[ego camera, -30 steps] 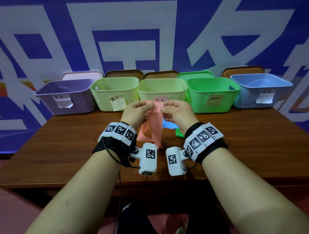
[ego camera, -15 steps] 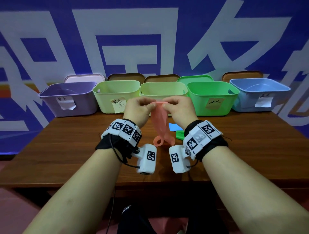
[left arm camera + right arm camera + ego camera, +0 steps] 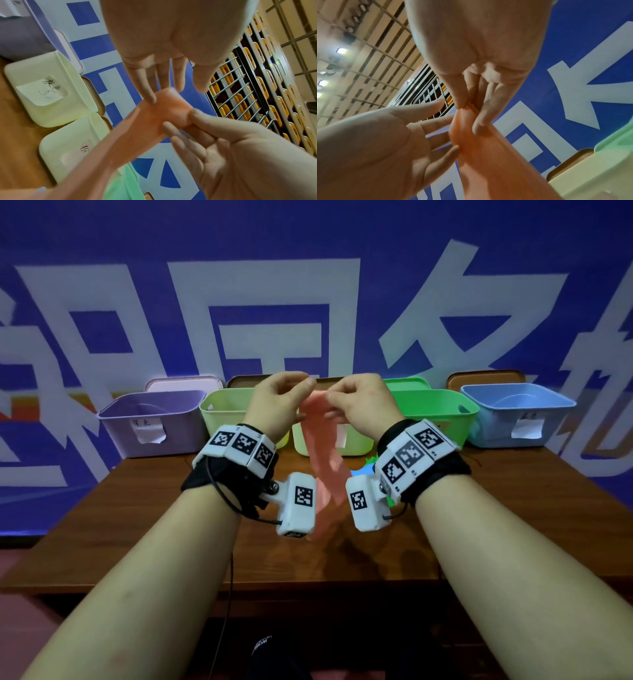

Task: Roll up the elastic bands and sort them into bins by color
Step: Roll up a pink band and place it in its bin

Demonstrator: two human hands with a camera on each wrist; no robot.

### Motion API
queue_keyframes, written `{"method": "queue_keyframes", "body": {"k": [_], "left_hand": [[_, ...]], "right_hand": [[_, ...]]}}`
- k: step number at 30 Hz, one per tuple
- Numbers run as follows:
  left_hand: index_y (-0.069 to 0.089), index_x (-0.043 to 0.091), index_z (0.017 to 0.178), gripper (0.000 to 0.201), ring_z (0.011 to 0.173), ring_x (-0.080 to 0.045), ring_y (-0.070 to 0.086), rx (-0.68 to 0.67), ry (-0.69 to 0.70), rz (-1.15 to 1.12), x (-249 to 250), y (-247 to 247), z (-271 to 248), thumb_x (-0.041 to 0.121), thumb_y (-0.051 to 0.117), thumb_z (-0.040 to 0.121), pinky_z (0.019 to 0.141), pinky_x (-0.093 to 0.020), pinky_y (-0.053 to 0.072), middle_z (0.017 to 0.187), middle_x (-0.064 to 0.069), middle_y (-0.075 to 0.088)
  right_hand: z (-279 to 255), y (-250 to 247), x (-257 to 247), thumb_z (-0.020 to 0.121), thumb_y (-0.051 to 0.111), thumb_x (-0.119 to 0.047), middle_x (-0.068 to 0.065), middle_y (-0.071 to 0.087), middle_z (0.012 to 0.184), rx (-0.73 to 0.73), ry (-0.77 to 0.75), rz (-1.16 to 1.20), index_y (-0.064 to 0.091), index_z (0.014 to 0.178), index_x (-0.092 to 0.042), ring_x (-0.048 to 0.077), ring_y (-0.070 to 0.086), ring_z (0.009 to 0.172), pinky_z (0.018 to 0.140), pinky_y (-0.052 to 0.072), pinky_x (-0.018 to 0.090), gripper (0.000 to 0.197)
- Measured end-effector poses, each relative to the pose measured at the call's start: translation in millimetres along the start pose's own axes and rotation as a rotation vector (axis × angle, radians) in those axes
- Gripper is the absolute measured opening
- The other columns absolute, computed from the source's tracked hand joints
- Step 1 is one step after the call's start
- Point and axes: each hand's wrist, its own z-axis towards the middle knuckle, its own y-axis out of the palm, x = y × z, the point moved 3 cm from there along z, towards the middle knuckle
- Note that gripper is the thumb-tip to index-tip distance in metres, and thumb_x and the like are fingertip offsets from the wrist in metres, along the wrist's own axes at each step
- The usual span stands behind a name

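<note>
A salmon-pink elastic band (image 3: 322, 446) hangs in the air as a long flat strip between my wrists, in front of the bins. My left hand (image 3: 306, 385) and right hand (image 3: 330, 397) both pinch its top end, fingertips almost meeting. In the left wrist view my left hand (image 3: 163, 86) has its fingers on the band's (image 3: 154, 119) top edge. In the right wrist view my right hand (image 3: 467, 108) pinches the band (image 3: 479, 148) between thumb and fingers. The strip's lower end is blurred near the wrist cameras.
Behind my hands, along the back of the brown table (image 3: 137, 525), stand a purple bin (image 3: 150, 422), two pale green bins (image 3: 226, 412) (image 3: 356, 443), a green bin (image 3: 438, 412) and a blue bin (image 3: 520, 412). A blue band (image 3: 359, 472) and a green band (image 3: 390, 499) lie on the table behind my right wrist.
Both hands have risen from just above the table to bin height, still pinching the pink band. Its looped lower part has come off the table and now hangs as a longer strip.
</note>
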Motion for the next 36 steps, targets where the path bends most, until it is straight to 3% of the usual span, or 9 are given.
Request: {"method": "queue_keyframes", "body": {"k": [3, 5, 9, 16, 19, 22, 26, 30, 36], "left_hand": [[0.06, 0.011, 0.12, 0.031, 0.102, -0.015, 0.062, -0.039, -0.046, 0.034, 2, -2, -5, 0.025, 0.061, 0.092, 0.081, -0.031, 0.053, 0.112, -0.004, 0.064], [0.061, 0.012, 0.119, 0.029, 0.099, -0.016, 0.063, -0.087, -0.075, 0.038, 3, -2, -9, 0.023, 0.06, 0.092, 0.085, -0.035, 0.05, 0.11, -0.005, 0.066], [0.059, 0.019, 0.115, 0.024, 0.099, -0.014, 0.061, -0.147, -0.142, 0.048, 5, -5, -17, 0.025, 0.061, 0.092, 0.08, -0.029, 0.046, 0.106, -0.001, 0.065], [0.062, 0.014, 0.113, 0.024, 0.081, -0.007, 0.061, -0.121, -0.161, 0.127, -1, -8, -27, 0.022, 0.063, 0.091, 0.06, -0.011, 0.045, 0.1, 0.0, 0.065], [0.062, 0.02, 0.114, 0.027, 0.079, -0.012, 0.063, -0.178, -0.243, 0.3, -20, -11, -34, 0.027, 0.065, 0.089, 0.066, -0.021, 0.049, 0.103, -0.002, 0.068], [0.064, 0.02, 0.093, 0.009, 0.074, -0.02, 0.062, -0.27, -0.353, 0.363, -43, -9, -46, 0.028, 0.062, 0.091, 0.071, -0.03, 0.051, 0.086, -0.004, 0.066], [0.063, 0.012, 0.072, 0.026, 0.067, -0.023, 0.055, -0.296, -0.434, 0.327, -76, -8, -46, 0.029, 0.061, 0.091, 0.058, -0.029, 0.044, 0.076, -0.01, 0.061], [0.071, 0.012, 0.067, 0.021, 0.074, -0.028, 0.063, -0.151, -0.451, 0.211, -101, -18, -39, 0.025, 0.07, 0.084, 0.081, -0.042, 0.055, 0.077, -0.016, 0.067], [0.072, 0.015, 0.079, 0.02, 0.085, -0.024, 0.069, 0.359, -0.471, -0.182, -131, -46, -15, -0.004, 0.07, 0.078, 0.091, -0.036, 0.053, 0.092, -0.013, 0.072]], "right_hand": [[-1, -3, -7, 0.09, 0.06, -0.008, 0.006, 0.067, 0.074, -0.046, 0.024, 0.04, 0.06, 0.068, -0.015, 0.022, 0.069, 0.072, 0.068, 0.058, 0.032, 0.023], [-2, -6, -14, 0.091, 0.059, -0.009, 0.007, 0.068, 0.078, -0.045, 0.016, 0.044, 0.061, 0.071, -0.014, 0.019, 0.069, 0.073, 0.059, 0.054, 0.022, 0.021], [-2, -14, -28, 0.095, 0.053, -0.009, 0.009, 0.068, 0.082, 0.013, 0.024, 0.144, 0.058, 0.074, -0.013, 0.018, 0.07, 0.069, 0.058, 0.055, 0.022, 0.021], [-6, -13, -54, 0.098, 0.049, -0.007, 0.012, 0.066, 0.093, 0.005, 0.04, 0.492, 0.055, 0.083, -0.009, 0.024, 0.069, 0.089, 0.082, 0.057, 0.031, 0.016], [-7, -18, -57, 0.098, 0.046, -0.006, 0.014, 0.066, 0.099, 0.086, 0.048, 0.617, 0.053, 0.084, -0.007, 0.025, 0.067, 0.095, 0.088, 0.055, 0.032, 0.016], [-3, -24, -51, 0.098, 0.046, -0.004, 0.014, 0.066, 0.101, 0.168, 0.055, 0.696, 0.053, 0.085, -0.007, 0.027, 0.065, 0.104, 0.088, 0.053, 0.03, 0.016], [5, -34, -21, 0.096, 0.047, -0.001, 0.014, 0.065, 0.097, 0.314, 0.102, 0.723, 0.054, 0.081, -0.007, 0.023, 0.066, 0.095, 0.08, 0.055, 0.024, 0.017], [21, -41, 29, 0.094, 0.049, -0.001, 0.011, 0.065, 0.089, 0.46, 0.173, 0.61, 0.053, 0.076, -0.012, 0.023, 0.067, 0.093, 0.084, 0.053, 0.028, 0.022], [40, -38, 95, 0.094, 0.048, 0.0, 0.022, 0.065, 0.103, 0.537, 0.314, 0.541, 0.052, 0.074, -0.012, 0.031, 0.068, 0.097, 0.083, 0.054, 0.03, 0.025]]}}
